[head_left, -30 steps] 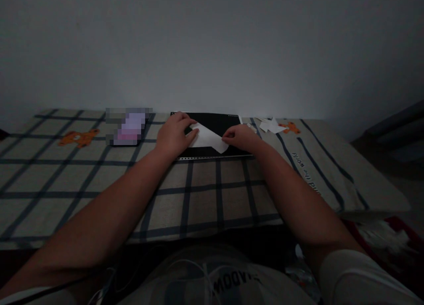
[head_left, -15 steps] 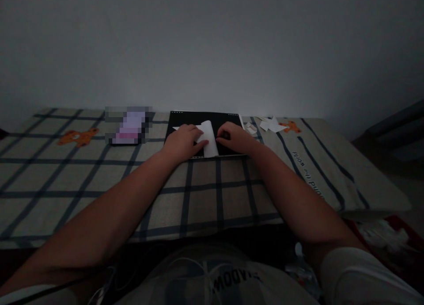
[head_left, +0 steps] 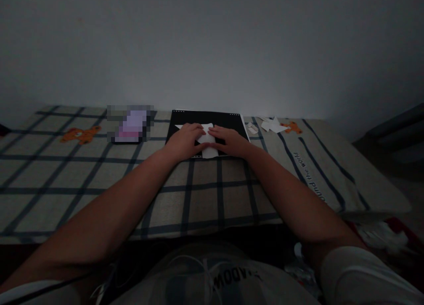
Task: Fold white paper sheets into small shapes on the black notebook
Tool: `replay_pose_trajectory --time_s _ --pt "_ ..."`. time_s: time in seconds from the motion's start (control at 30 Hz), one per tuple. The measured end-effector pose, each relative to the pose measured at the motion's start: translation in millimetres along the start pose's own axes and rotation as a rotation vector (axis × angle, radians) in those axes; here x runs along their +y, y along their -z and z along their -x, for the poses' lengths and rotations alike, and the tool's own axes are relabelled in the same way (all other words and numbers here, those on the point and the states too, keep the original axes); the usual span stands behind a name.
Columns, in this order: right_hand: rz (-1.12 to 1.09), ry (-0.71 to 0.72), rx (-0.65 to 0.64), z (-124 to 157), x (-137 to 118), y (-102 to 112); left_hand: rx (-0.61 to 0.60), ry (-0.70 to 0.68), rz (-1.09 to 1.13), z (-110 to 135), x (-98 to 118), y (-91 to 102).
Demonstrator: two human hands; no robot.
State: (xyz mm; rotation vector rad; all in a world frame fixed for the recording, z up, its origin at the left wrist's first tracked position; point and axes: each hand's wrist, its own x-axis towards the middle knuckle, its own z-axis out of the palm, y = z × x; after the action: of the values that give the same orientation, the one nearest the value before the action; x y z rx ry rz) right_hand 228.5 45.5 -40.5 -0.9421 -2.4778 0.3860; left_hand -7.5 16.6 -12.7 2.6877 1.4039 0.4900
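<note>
A strip of folded white paper (head_left: 209, 151) lies on a black notebook cover (head_left: 185, 116) with punched holes along its edges. My left hand (head_left: 184, 140) rests on the paper's left part, fingertips on top and thumb at the near edge. From the other side, my right hand (head_left: 229, 139) has its fingertips and thumb on the paper's right part. Both hands pinch the strip between them, their thumbs almost meeting. A pointed white corner of paper sticks out behind my left hand. My palms hide part of the notebook.
The checked tablecloth (head_left: 132, 177) covers a table against a grey wall (head_left: 212, 48). A phone (head_left: 130, 127), its screen blurred, leans to the left. White paper scraps (head_left: 273, 125) lie right of the notebook. Below the table's right side is a red container (head_left: 402, 227) with whitish contents.
My right hand has moved left from beside the paper onto it, its fingers unfurling. The raised, curled paper is now pressed flatter. My left hand stays on the paper.
</note>
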Motion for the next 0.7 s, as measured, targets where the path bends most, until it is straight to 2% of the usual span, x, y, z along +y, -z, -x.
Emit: replay_pose_trajectory --time_s 0.13,0.37,0.7 --pt "0.005 -0.013 -0.018 -2 3 -1 -0.028 -0.030 -0.001 -1 -3 -2.2" --pt "-0.013 -0.040 0.024 -5 7 -1 -0.040 -0.047 0.039 -6 -14 -7.6" --pt "0.045 -0.050 -0.048 -3 6 2 -0.079 -0.060 0.023 -5 -12 -7.6"
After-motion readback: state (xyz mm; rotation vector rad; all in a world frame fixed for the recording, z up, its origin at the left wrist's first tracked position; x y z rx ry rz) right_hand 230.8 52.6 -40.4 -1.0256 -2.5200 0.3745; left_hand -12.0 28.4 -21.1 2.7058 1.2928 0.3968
